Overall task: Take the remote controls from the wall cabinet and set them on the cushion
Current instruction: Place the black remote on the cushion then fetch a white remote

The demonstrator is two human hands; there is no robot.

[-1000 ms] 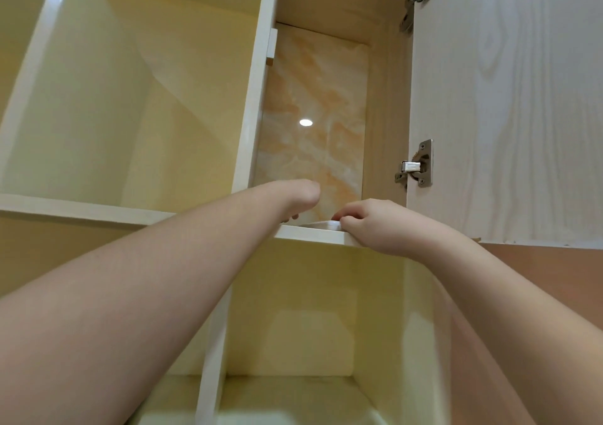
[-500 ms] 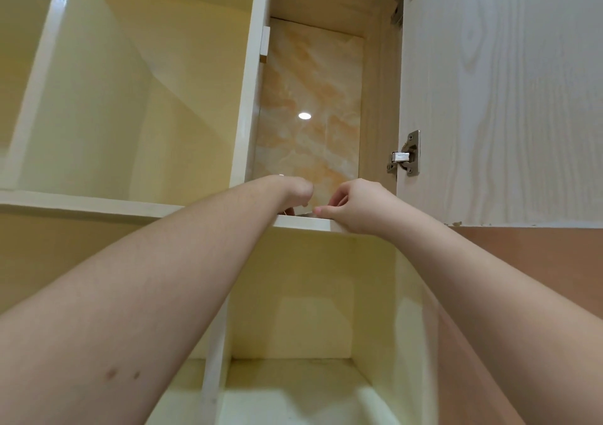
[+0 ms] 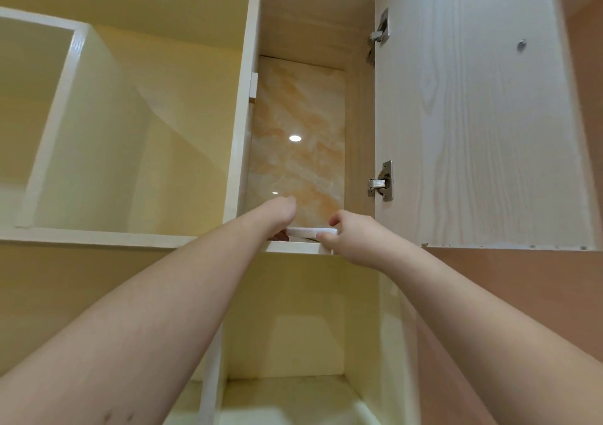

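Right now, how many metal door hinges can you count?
2: the upper hinge and the lower hinge, both on the open door's inner edge. None seems hidden.

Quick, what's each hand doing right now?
Left hand: reaches onto the shelf, fingers hidden, cannot tell.
Right hand: pinches the flat white remote control.

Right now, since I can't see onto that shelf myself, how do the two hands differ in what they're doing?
The right hand pinches the near end of the white remote with thumb and fingers in plain view; the left hand reaches past the shelf edge, its fingers mostly hidden. The right hand is beside the open door; the left hand is by the divider. Both are on the same shelf.
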